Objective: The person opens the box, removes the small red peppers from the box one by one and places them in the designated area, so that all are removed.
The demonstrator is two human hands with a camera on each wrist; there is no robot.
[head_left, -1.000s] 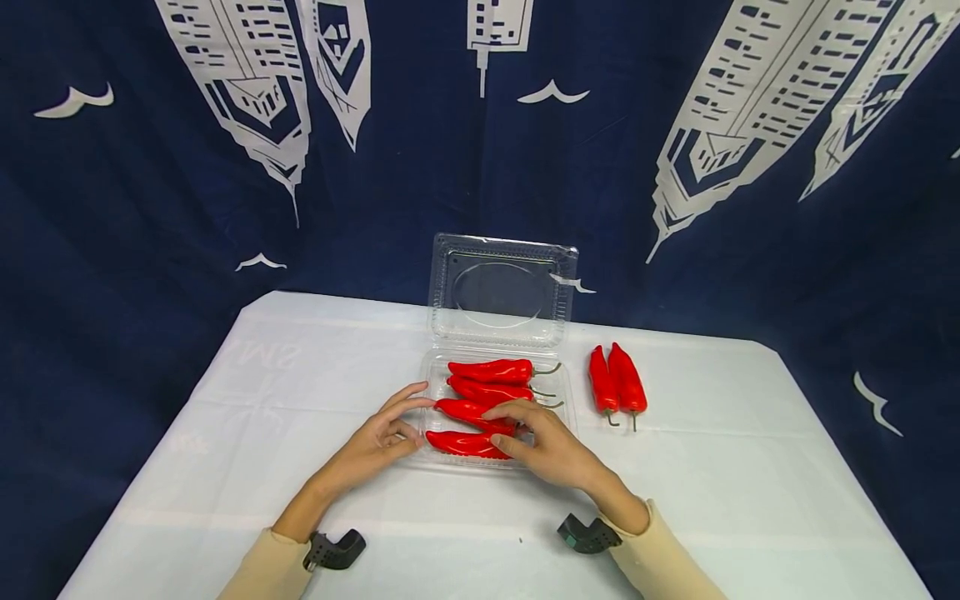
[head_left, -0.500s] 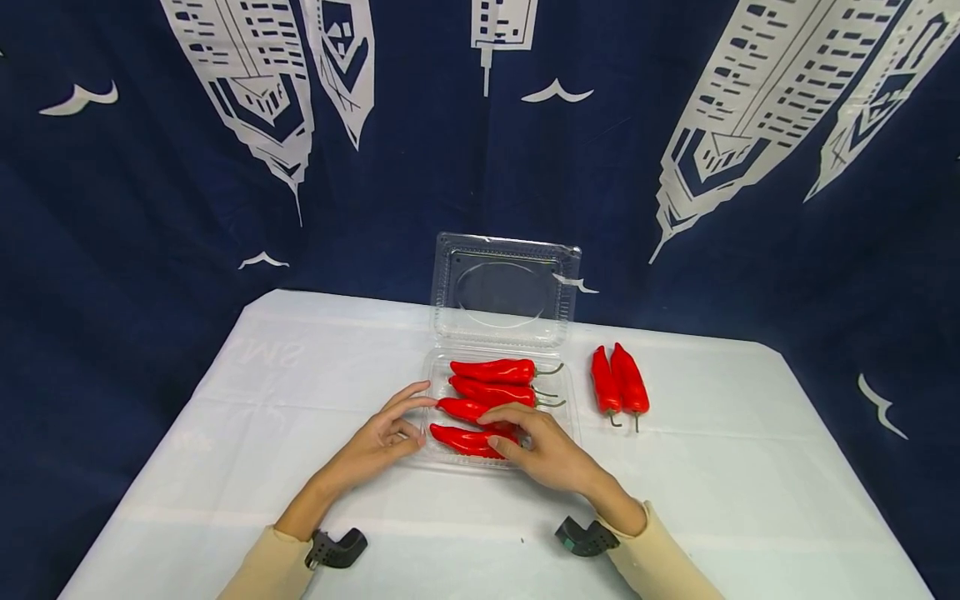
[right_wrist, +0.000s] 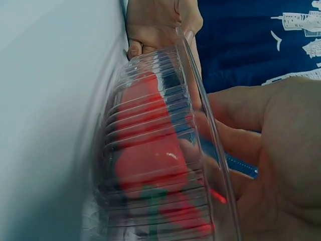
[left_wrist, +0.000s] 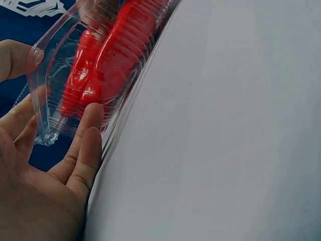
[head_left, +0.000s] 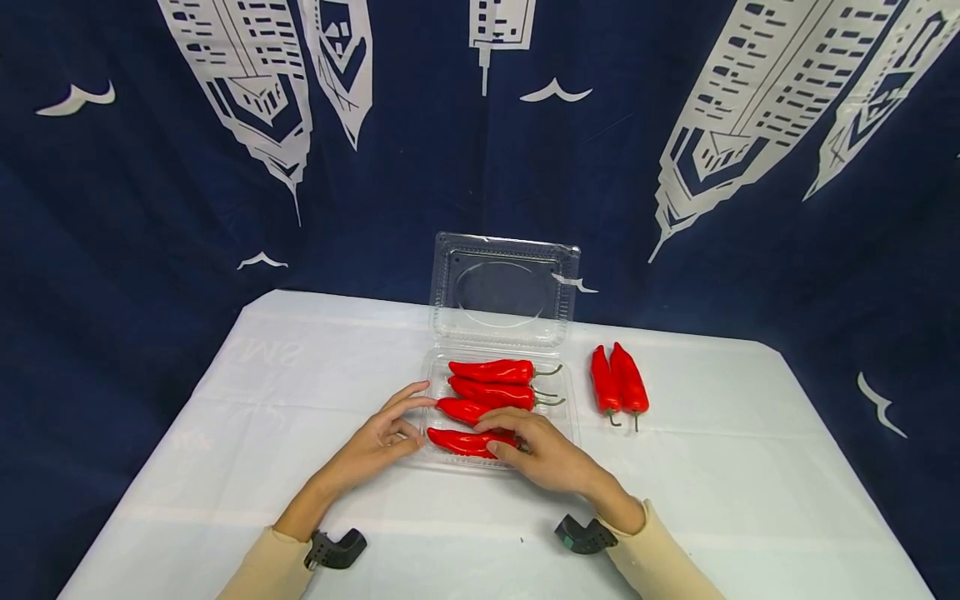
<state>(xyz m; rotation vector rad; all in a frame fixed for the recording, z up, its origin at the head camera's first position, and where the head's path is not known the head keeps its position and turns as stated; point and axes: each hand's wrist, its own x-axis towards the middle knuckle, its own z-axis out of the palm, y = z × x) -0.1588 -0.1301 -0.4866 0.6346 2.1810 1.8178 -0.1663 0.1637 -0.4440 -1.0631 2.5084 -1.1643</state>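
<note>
A clear plastic clamshell box [head_left: 576,417] lies on the white table with its lid [head_left: 498,292] raised at the back. Several red chili peppers [head_left: 491,370] lie side by side in it, stems to the right. My right hand [head_left: 551,450] reaches in over the front and grips the nearest chili pepper [head_left: 457,442] near its stem end, which the hand hides. Spread fingers of my left hand [head_left: 375,442] rest at the box's left side. In the left wrist view, the thumb [left_wrist: 35,56] touches the clear rim and two fingertips [left_wrist: 93,113] lie against the wall.
Two more red chili peppers [head_left: 618,383] lie together on the table [head_left: 720,450], right of the box. A dark blue cloth [head_left: 420,183] with white building and bird prints hangs behind the table. Each wrist wears a black device [head_left: 337,550].
The nearest chili pepper tilted slightly under my right hand, then levelled along the front of the box. My left hand has stayed at the box's left side.
</note>
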